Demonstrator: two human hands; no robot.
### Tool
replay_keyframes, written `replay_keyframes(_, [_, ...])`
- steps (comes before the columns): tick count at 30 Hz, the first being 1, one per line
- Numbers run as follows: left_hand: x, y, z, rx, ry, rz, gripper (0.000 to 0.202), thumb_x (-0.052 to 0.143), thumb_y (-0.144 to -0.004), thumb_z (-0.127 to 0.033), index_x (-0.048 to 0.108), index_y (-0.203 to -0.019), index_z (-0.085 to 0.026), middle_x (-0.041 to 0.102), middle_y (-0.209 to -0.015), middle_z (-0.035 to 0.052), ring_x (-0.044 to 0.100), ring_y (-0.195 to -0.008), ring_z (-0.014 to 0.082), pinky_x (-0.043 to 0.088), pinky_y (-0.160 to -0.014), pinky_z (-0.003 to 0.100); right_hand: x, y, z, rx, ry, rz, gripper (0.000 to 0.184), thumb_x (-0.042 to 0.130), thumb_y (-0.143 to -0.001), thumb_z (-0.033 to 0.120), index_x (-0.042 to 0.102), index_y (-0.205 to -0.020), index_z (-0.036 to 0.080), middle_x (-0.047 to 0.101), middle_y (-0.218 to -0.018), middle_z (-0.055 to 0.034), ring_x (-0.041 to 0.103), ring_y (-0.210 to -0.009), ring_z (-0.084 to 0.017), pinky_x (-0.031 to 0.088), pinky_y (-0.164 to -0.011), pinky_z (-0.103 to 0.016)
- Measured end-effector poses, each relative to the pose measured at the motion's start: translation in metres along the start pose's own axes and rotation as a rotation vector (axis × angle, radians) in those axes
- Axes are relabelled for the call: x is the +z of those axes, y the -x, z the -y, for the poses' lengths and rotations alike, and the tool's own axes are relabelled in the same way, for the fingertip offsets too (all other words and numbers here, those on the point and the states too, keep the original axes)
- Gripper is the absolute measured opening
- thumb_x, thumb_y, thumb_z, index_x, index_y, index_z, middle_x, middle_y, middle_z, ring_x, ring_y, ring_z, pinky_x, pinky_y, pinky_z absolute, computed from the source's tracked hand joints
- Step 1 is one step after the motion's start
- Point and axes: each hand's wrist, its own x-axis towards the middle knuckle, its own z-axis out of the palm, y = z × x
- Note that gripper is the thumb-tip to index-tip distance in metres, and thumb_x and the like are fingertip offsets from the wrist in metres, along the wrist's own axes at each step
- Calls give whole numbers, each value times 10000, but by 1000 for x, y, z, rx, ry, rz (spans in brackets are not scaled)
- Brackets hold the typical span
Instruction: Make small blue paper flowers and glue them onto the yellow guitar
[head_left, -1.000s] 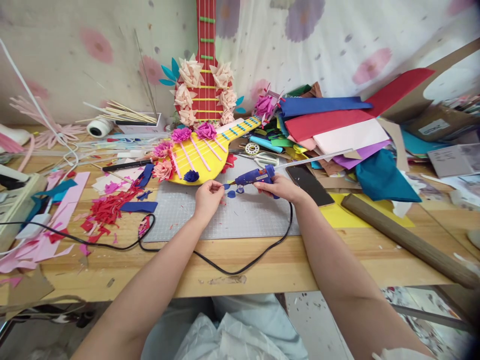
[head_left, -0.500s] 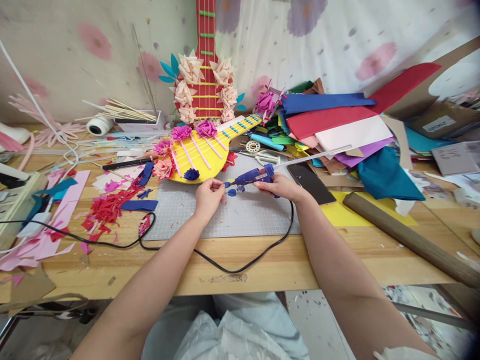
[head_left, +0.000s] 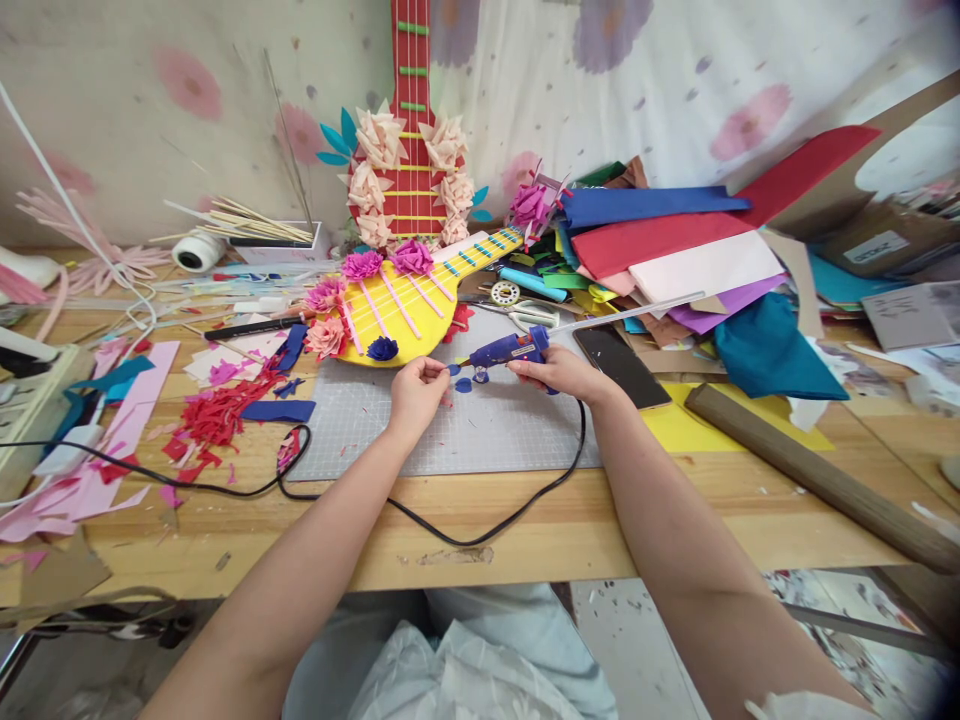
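Note:
My right hand is closed around a blue glue gun, its nozzle pointing left. A long pale glue stick sticks out of its back end. Between the fingertips of my left hand is a small blue paper petal, right at the nozzle tip. Another blue petal lies just below, on the grey cutting mat. Behind my hands rests a yellow paper guitar with pink strips and paper flowers, one of them a dark blue flower.
A red guitar with pale flowers stands at the back. The glue gun's black cord loops along the front. Red paper scraps lie left; a phone, a brown roll and stacked coloured paper lie right. Scissors sit behind the mat.
Both hands, the petal and the glue gun stay almost where they were. The glue gun has tilted or shifted very slightly, and a red light now shows on it.

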Motion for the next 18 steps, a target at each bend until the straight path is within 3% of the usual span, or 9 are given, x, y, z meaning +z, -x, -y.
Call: replay_keyframes(18, [0,0,0,4,-12,6,63,610,-656,-187,559,-683,-161,556,-565,-28,520,-441,88,470,-385,216,1,-1,-1,17,31,24,429,628,-673,594,538,-642,176,471,-496,29,412,-456,-83,337,-446,-240])
